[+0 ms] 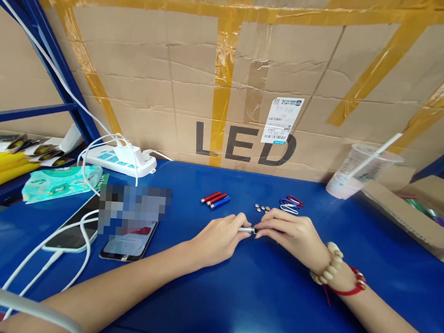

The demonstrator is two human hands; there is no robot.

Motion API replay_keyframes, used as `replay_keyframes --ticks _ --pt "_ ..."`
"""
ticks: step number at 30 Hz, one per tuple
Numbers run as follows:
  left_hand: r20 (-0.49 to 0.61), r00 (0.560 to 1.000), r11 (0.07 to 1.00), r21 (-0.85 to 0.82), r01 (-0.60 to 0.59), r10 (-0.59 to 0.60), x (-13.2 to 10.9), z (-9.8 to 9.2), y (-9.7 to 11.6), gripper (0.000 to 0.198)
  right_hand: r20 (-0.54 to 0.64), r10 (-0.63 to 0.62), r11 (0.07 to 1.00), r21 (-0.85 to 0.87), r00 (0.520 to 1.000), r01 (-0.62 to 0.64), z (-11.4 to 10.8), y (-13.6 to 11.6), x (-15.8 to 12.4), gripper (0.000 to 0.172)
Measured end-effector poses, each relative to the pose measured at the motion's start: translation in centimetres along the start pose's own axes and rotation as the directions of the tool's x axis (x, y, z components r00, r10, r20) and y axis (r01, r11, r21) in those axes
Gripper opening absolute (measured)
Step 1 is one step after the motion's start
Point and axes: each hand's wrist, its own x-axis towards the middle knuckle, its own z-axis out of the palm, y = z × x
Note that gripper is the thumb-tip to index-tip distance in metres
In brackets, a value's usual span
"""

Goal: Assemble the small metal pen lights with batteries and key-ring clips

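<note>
My left hand (222, 237) is closed around a silver mini flashlight (245, 230), held level just above the blue table. At its dark end, my right hand (291, 235) pinches with thumb and fingertips; what exactly lies between those fingertips is partly hidden. Beyond my hands lie two red mini flashlights (213, 197) and a blue one (220, 203), side by side. Several button cells (263, 207) are scattered just past my right fingers. Behind that hand rest small carabiner clips (291, 204) in red, blue and silver.
Two phones (127, 243) and white charging cables (84, 228) occupy the left, near a power strip (146, 166) and a tissue pack (59, 180). A plastic cup with straw (345, 177) and an open cardboard box (404, 222) stand right. A large carton (167, 81) backs the table.
</note>
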Motion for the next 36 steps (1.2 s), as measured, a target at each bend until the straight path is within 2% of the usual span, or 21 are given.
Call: replay_keyframes --ticks 6,12,16,20,25,31,36 --pt "-0.029 0.999 1.0 0.005 -0.031 0.031 0.0 0.0 0.0 0.01 -0.016 0.002 1.0 0.022 1.0 -0.002 -0.3 -0.2 0.1 0.015" --pt "-0.034 0.998 0.999 0.013 -0.047 0.047 -0.1 -0.2 0.1 0.011 -0.043 0.125 0.974 0.196 0.991 -0.114 0.4 -0.5 0.2 0.014" --pt "-0.042 0.996 0.996 0.048 -0.074 0.076 0.0 -0.1 0.0 0.012 -0.023 0.153 0.962 0.233 0.988 -0.143 0.5 -0.5 0.3 0.015" --pt "-0.023 0.991 0.985 0.12 -0.126 0.129 0.0 0.1 -0.1 0.012 0.051 0.113 0.974 0.191 0.992 -0.121 0.2 -0.4 0.3 0.019" --pt "-0.035 0.995 0.995 0.052 -0.086 0.088 -0.2 0.1 0.0 0.013 0.07 0.081 0.99 0.112 0.994 -0.089 -0.3 -0.6 0.4 0.021" --pt "-0.118 0.985 0.989 0.094 -0.112 0.123 -0.2 0.2 0.2 0.015 0.096 0.079 0.994 0.069 0.992 -0.086 -0.4 -0.7 0.3 0.023" --pt "-0.158 0.984 0.997 0.042 -0.072 0.078 0.0 0.5 0.3 0.016 0.064 0.046 0.998 -0.034 0.997 -0.044 -0.5 -0.6 0.1 0.024"
